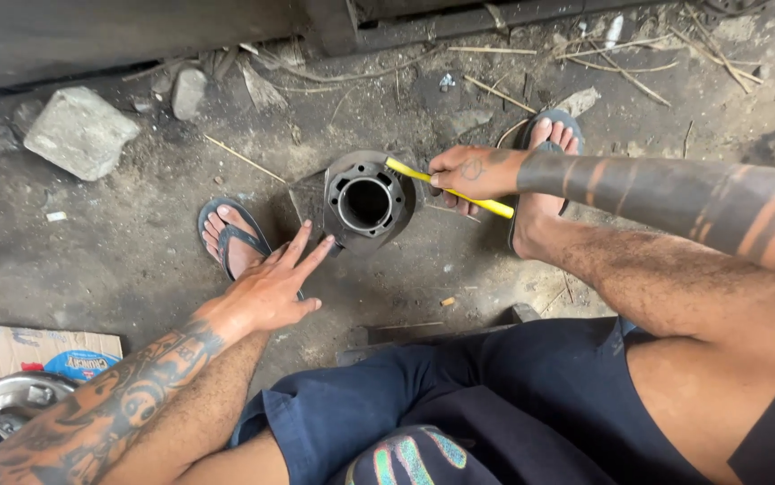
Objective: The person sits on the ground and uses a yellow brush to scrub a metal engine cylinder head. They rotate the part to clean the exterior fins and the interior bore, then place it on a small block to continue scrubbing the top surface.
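A finned engine cylinder (368,201) stands bore-up on the dirt floor (136,242) between the seated person's sandalled feet. The right hand (473,172), just right of the cylinder, is clamped on a yellow-handled brush (449,189) laid across its rim. The left hand (275,289), fingers spread, touches the cylinder's lower-left edge.
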